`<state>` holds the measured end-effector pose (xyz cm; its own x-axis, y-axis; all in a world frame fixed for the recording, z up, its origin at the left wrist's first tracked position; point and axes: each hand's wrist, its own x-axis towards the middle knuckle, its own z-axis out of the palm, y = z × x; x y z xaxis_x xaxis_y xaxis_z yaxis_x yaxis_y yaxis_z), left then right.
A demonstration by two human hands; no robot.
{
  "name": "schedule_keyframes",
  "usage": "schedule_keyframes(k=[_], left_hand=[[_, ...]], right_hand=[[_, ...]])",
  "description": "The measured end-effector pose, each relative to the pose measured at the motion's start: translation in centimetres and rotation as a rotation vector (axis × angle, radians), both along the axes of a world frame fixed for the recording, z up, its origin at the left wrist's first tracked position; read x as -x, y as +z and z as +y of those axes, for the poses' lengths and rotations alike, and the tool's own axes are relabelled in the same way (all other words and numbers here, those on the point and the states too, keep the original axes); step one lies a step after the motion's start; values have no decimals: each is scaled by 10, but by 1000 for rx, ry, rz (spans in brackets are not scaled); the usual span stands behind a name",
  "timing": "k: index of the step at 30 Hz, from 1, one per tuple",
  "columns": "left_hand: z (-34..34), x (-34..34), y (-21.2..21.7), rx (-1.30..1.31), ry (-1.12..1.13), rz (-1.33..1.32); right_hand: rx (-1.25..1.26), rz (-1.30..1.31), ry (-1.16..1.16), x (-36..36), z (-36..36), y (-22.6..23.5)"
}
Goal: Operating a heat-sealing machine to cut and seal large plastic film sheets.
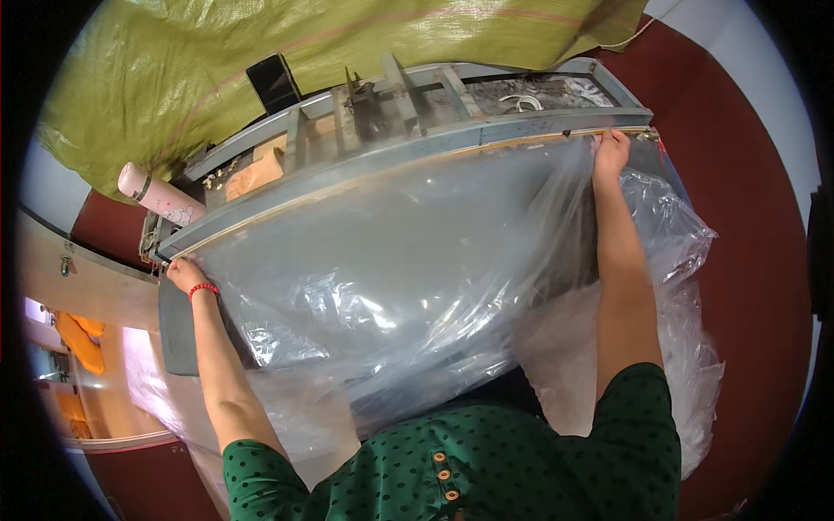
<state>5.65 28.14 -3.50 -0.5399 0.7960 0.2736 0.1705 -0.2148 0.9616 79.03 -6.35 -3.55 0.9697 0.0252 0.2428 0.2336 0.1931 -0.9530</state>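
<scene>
A wide sheet of clear plastic film (pixel 382 260) is stretched between my hands, its far edge along a long grey metal bar (pixel 365 169) with a tan strip on its near side. At the bar's left end my left hand (pixel 184 273), with a red bead bracelet at the wrist, is closed on the film's corner. My right hand (pixel 612 152) pinches gathered film near the bar's right end. Folds run down from that hand, and the film's near part hangs over my lap. The fingertips of both hands are partly hidden.
Behind the bar, a metal frame (pixel 400 95) holds an orange cloth (pixel 256 175) and a white coil (pixel 521 104). A pink bottle (pixel 161 193) leans at its left end. A dark phone (pixel 273 84) rests against a yellow-green tarp (pixel 347 35). Loose film (pixel 686 365) hangs at right.
</scene>
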Motion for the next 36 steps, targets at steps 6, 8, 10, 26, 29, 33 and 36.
schedule_keyframes(k=[6,8,10,26,29,33,36], left_hand=[[-44,8,27,0,-535,134],[-123,-26,82,16,-559,249],[-168,1,97,-158,-519,222],[-388,-56,-73,449,-1677,753],[-335,42,-17,415,-1093,426],[-245,262,-14,114,-231,-283],[-240,266,11,35,98,131]], right_hand=[[359,-569,-99,62,-85,76],[529,-755,-363,58,-142,76],[751,-728,-713,49,-189,63],[136,-278,78,96,-97,130],[279,-319,450,158,-39,168],[259,-241,1231,281,18,196],[338,-333,1378,341,34,193]])
